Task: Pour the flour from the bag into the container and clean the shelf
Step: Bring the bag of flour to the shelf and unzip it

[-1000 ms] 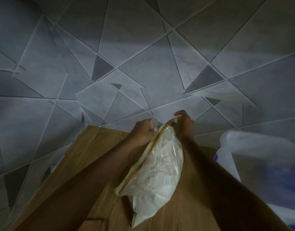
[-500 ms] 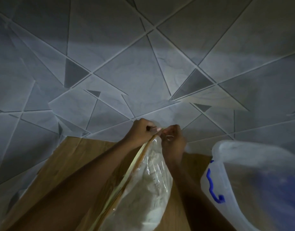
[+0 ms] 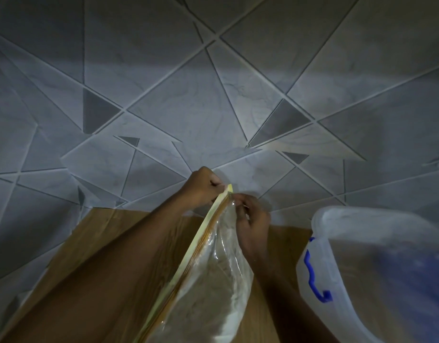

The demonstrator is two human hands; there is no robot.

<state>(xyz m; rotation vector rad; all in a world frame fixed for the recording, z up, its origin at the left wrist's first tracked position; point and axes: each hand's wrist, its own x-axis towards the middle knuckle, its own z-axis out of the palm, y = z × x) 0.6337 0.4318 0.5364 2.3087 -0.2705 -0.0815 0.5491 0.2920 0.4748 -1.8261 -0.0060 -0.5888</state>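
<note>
Pretty dim shot, so bear with me. Furthest out past the left hand is the wooden shelf [image 3: 109,243], running off toward the grey tiled wall [image 3: 164,95] with all those triangle cuts in it. The left hand [image 3: 203,190] is up at the far end of the shelf, fingers curled in tight and pinching the top corner of the bag [image 3: 213,273] right on its yellowish seal strip [image 3: 201,233]. The bag hangs down from that pinch, between the two forearms and back toward the person, clear plastic with the flour [image 3: 221,315] sitting in the lower part, below both hands. Just to the other side of the strip is the right hand [image 3: 254,219], fingertips pinched on the clear side of the bag's mouth, right next to the left hand's fingers, so both hands are clamped on the same top corner, nearly touching each other. Off to the right of the right hand, a clear gap away from it, is the container [image 3: 322,266], a translucent plastic tub with a blue latch [image 3: 312,278] on the side facing that hand. Its inside is too blurry to say what's in there.
</note>
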